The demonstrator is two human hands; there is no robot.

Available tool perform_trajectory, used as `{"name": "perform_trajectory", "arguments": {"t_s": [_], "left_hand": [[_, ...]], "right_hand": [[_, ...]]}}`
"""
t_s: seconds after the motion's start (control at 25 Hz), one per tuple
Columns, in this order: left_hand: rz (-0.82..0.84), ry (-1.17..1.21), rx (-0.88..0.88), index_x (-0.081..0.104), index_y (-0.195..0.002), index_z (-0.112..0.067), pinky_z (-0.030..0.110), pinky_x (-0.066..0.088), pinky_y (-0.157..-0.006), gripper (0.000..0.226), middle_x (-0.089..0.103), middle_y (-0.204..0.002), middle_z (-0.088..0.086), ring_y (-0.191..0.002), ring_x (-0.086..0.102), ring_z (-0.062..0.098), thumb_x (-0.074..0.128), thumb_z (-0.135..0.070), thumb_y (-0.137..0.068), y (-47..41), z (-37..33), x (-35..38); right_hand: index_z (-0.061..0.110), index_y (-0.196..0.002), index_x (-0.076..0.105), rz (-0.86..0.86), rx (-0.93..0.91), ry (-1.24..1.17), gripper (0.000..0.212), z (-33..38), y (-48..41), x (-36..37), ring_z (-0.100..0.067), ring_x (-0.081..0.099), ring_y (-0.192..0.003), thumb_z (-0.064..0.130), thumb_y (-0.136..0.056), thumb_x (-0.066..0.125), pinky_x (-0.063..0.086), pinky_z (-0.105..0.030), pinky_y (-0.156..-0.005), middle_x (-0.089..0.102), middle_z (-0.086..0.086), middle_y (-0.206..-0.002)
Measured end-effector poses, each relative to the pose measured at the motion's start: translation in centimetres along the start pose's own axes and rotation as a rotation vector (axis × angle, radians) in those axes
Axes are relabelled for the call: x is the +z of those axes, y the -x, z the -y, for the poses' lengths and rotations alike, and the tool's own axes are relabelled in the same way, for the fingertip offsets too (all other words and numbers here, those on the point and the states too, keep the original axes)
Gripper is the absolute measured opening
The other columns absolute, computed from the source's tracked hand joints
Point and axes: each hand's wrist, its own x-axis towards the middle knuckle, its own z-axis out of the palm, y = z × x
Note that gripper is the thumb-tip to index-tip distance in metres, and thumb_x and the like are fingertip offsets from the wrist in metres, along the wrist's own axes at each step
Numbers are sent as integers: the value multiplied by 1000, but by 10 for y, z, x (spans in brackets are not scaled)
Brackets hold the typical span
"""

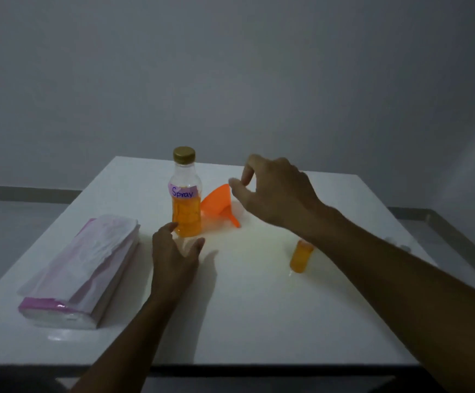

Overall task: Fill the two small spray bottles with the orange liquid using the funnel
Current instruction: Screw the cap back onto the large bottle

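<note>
A white table (259,321) stands in the middle of the room, its top glossy, with a dark edge along the near side. On its left half, toward the near corner, lies a tissue pack (83,273). It is a soft, flat bundle in clear wrap with pink bands, and the top sheet is crumpled at the far end. Behind the table is a plain grey wall (230,66). A darker skirting strip (18,191) runs along its foot at far left. At far right a dark rail (412,211) shows past the table's edge.
</note>
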Motion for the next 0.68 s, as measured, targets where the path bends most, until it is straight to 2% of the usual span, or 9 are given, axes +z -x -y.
{"name": "perform_trajectory", "arguments": {"t_s": [0.16,0.28,0.4,0.48,0.56,0.6,0.68], "left_hand": [[100,4,172,53,-123,-24,33,48,-92,32,58,-130,1,-109,56,15,57,-32,-93,37,-16,19],[194,45,225,46,-131,-24,24,45,-83,36,60,-124,-2,-101,58,10,55,-24,-95,57,-36,41],[324,53,223,34,-139,-28,23,46,-84,53,57,-125,-5,-102,57,11,59,-23,-92,72,-52,67],[390,69,230,34,-139,-28,22,47,-85,62,56,-127,-3,-105,56,12,67,-21,-87,75,-59,86],[430,58,215,37,-139,-27,18,45,-84,69,55,-131,-2,-106,55,11,74,-23,-81,73,-65,104],[442,43,208,39,-138,-26,18,44,-84,71,54,-132,-3,-106,53,10,77,-26,-78,72,-68,112],[453,19,218,43,-137,-26,20,43,-86,72,53,-132,-8,-108,52,9,79,-36,-75,73,-70,125]], "right_hand": [[29,-88,53,27,125,-166,15,-31,91,13,-10,57,-58,40,-82,60,46,-28,-61,56,7,-58],[28,-90,58,84,288,-251,8,-63,140,25,-7,57,-57,32,-85,64,45,-23,-55,57,10,-61],[20,-103,67,50,427,-280,12,-100,157,40,-8,66,-82,20,-91,64,45,-13,-64,70,5,-91],[16,-119,64,58,505,-290,25,-121,151,47,-11,62,-100,11,-95,60,45,-10,-70,66,-1,-116],[15,-132,56,64,580,-315,36,-138,138,56,-11,57,-103,8,-97,60,44,-8,-70,61,-4,-129],[15,-135,53,40,616,-337,38,-144,129,61,-12,56,-104,9,-98,59,46,-9,-72,59,-4,-132],[16,-136,51,-47,654,-347,37,-152,111,76,-17,60,-114,23,-100,57,53,-21,-85,60,-5,-134]]}}
